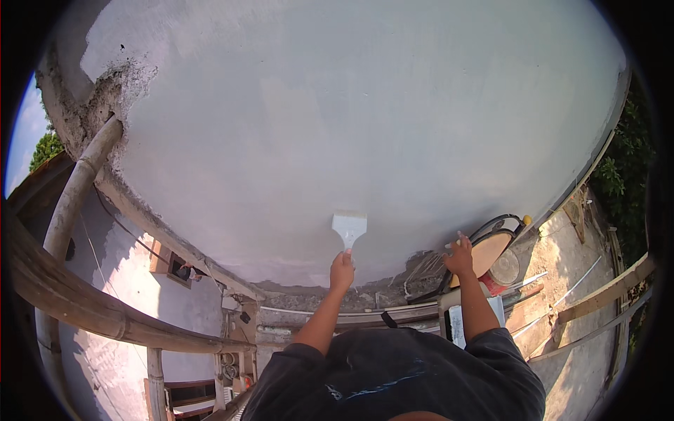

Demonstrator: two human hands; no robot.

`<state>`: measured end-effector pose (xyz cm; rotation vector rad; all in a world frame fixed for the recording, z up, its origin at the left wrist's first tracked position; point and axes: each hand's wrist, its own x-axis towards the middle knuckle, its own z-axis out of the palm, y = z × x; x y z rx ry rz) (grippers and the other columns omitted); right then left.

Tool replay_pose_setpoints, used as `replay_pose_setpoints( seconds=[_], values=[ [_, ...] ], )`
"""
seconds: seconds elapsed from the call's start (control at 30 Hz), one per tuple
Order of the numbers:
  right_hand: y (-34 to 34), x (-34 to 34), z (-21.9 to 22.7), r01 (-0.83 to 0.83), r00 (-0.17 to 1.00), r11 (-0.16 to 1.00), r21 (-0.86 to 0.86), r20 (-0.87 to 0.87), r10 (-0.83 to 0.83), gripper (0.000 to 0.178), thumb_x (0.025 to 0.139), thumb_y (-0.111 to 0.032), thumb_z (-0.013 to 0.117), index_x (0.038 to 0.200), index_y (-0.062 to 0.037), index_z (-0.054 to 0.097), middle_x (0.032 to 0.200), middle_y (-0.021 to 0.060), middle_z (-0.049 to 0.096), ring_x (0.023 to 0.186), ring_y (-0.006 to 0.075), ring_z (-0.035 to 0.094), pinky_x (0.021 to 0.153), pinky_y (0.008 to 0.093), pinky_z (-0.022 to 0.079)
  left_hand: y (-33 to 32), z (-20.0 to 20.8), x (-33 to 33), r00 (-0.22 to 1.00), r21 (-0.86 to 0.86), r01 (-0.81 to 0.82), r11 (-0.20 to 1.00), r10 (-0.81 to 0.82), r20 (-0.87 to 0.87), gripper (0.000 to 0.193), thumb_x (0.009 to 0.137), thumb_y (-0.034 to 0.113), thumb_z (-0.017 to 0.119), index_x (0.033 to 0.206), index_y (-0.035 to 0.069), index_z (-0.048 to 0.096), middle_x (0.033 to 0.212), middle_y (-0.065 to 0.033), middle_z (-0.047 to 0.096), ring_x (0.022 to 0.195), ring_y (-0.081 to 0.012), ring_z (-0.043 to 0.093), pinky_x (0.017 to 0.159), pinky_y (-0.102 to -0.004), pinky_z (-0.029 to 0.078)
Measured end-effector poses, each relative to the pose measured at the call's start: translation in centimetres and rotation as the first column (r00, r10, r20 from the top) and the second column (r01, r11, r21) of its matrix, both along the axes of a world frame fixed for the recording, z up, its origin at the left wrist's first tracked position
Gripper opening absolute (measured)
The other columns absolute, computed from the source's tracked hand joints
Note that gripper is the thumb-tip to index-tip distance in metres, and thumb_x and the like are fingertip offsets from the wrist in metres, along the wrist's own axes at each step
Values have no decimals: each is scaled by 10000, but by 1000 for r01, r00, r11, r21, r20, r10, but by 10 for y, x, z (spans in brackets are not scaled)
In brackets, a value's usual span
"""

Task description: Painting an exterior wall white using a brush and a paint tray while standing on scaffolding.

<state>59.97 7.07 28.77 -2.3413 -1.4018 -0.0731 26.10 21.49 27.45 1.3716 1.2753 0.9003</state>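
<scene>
My left hand (342, 272) is wrapped round the handle of a wide, flat white paintbrush (349, 226). Its broad end points up against the lower part of a large pale grey-white wall (337, 126). To the right, my right hand (459, 257) is raised close to the wall's lower edge, fingers apart. Small pale spots show at its fingertips; whether they are nails or paint I cannot tell. Just beside that hand stands a black-framed chair with a tan pad (490, 251).
Right of the chair sits a round bucket with a red side (500, 275). Thick bamboo poles (84, 298) cross on the left, above a lower area. Wooden planks (607, 288) lie at the far right. Rough broken cement (105, 105) edges the wall's upper left.
</scene>
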Motion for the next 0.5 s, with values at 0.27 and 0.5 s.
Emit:
replay_pose_setpoints(
  seconds=[0.27, 0.5],
  values=[
    [-2, 5, -8, -24, 1000, 999, 33, 17, 24, 327, 688, -226, 703, 985, -99, 651, 1457, 170, 310, 1326, 432, 271, 1032, 485, 366, -19, -43, -27, 994, -121, -20, 992, 7, -105, 488, 963, 388, 444, 701, -11, 545, 614, -156, 524, 595, -252, 585, 581, -388, 444],
    [2, 9, -11, -45, 999, 998, 33, 0, 45, 307, 692, -217, 704, 967, -90, 655, 1450, 189, 315, 1313, 443, 281, 1070, 486, 309, -19, 147, -35, 916, -167, 66, 984, 6, 400, 361, 987, 344, 456, 812, 38, 534, 599, 9, 450, 482, -78, 413, 424, -234, 302]
  ],
)
